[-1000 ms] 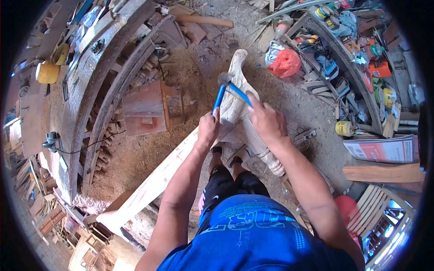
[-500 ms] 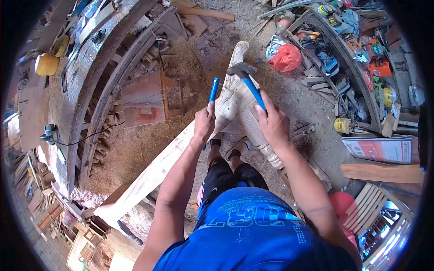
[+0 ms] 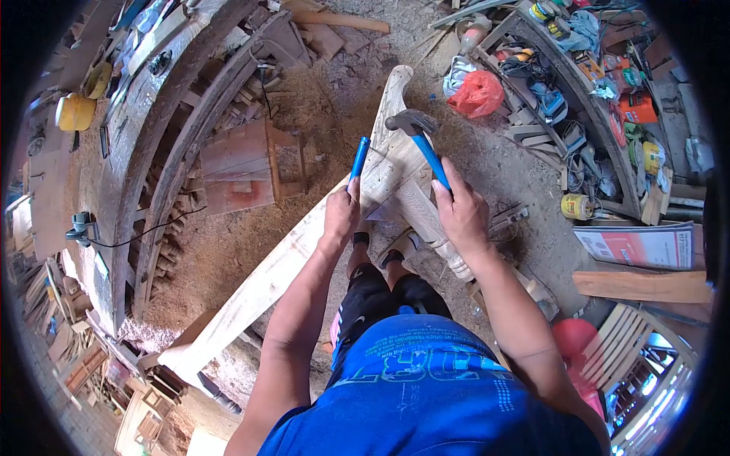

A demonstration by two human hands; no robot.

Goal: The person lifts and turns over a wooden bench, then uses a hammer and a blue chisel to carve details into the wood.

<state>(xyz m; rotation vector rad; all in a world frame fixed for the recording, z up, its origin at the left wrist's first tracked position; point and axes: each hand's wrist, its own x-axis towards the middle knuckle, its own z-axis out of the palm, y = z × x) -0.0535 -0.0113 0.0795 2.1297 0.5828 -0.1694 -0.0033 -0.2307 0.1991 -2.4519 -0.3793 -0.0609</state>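
My left hand (image 3: 342,209) is closed around a blue chisel-like rod (image 3: 360,158), held nearly upright with its top showing above the fist; its lower end is hidden. In my right hand (image 3: 464,216) is a claw hammer (image 3: 430,156) with a blue handle, its dark head up and to the right of the rod's top, apart from it. Below both hands lies a long pale carved wooden piece (image 3: 266,281), running from lower left to a curved tip at the top. A turned wooden leg (image 3: 426,220) joins it and angles down toward my right forearm.
Sawdust and wood chips cover the floor (image 3: 205,258). A reddish board (image 3: 237,171) stands left of the work, near a long wooden bench (image 3: 141,152). To the right are a red plastic bag (image 3: 477,94), a tool-filled wooden frame (image 3: 578,83) and a yellow can (image 3: 576,206).
The view has shifted slightly. Both hands keep their holds, and the hammer head sits slightly lower and farther right relative to the wood.
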